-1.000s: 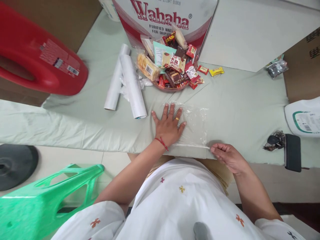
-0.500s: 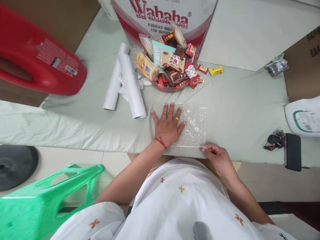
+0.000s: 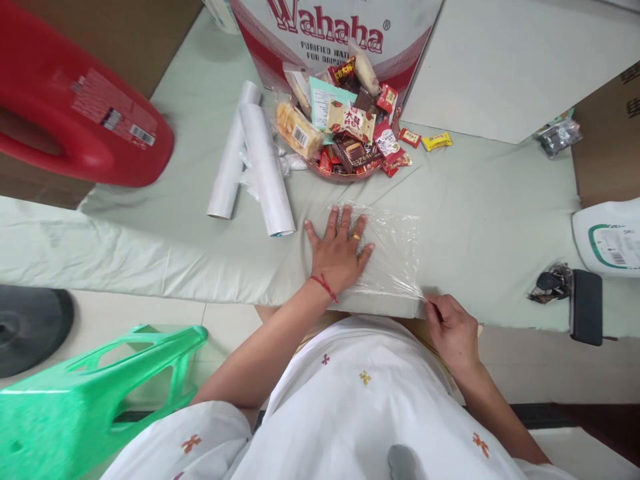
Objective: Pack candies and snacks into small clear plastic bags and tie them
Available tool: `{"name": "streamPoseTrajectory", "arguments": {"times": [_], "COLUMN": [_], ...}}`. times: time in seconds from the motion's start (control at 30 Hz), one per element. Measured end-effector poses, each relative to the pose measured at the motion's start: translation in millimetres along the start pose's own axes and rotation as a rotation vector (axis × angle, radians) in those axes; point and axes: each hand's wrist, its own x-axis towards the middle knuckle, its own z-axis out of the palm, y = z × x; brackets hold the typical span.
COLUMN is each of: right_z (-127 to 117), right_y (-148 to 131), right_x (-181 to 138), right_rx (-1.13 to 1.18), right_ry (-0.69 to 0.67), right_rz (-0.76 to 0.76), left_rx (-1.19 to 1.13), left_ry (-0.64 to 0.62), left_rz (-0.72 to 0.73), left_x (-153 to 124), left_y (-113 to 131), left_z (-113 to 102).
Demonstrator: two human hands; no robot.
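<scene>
A clear plastic bag (image 3: pixel 393 250) lies spread on the cloth-covered table (image 3: pixel 480 220). My left hand (image 3: pixel 337 253) presses flat on its left part, fingers spread, with a ring and a red string at the wrist. My right hand (image 3: pixel 453 327) pinches the bag's near right corner at the table's front edge. Creases run from that corner across the film, which looks pulled taut. Beyond my left hand stands a bowl (image 3: pixel 345 176) heaped with wrapped snacks.
Two white rolls (image 3: pixel 267 170) lie crossed at left, near a red jug (image 3: pixel 115 127). A Wahaha carton (image 3: pixel 340 33) stands behind the bowl. At right are keys (image 3: pixel 550 283), a black phone-like object (image 3: pixel 587 307) and a white bottle (image 3: pixel 610 237). A green stool (image 3: pixel 65 407) is below left.
My right hand has moved a little to the right and pulled the bag's corner outward, stretching it into tight creases. My left hand stays pressed in place.
</scene>
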Motion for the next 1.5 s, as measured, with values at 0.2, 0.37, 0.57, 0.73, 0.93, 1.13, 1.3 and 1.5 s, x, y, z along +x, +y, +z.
{"name": "streamPoseTrajectory", "arguments": {"times": [0.2, 0.37, 0.57, 0.73, 0.93, 1.13, 1.3, 1.5], "right_z": [-12, -11, 2, -1, -8, -16, -17, -16], "right_y": [11, 0, -17, -16, -25, -25, -14, -16], "right_x": [-8, 10, 44, 44, 36, 56, 62, 58], "right_rx": [-0.034, 0.174, 0.188, 0.385, 0.917, 1.368, 1.390, 1.435], "right_ry": [0.078, 0.049, -0.146, -0.119, -0.181, -0.310, -0.455, -0.570], "right_rz": [0.063, 0.213, 0.170, 0.236, 0.540, 0.808, 0.925, 0.932], "left_rx": [-0.006, -0.006, -0.009, -0.008, -0.003, 0.005, -0.002, -0.001], "left_ry": [0.009, 0.003, 0.013, 0.015, -0.001, 0.010, 0.021, 0.022], "left_rz": [0.006, 0.001, 0.006, 0.003, 0.006, 0.015, 0.010, 0.017], "left_x": [0, 0, 0, -1, -1, 0, 0, 0], "left_y": [0, -1, -1, -1, 0, -1, -2, -2], "left_z": [0, 0, 1, 0, -2, 1, 2, 2]}}
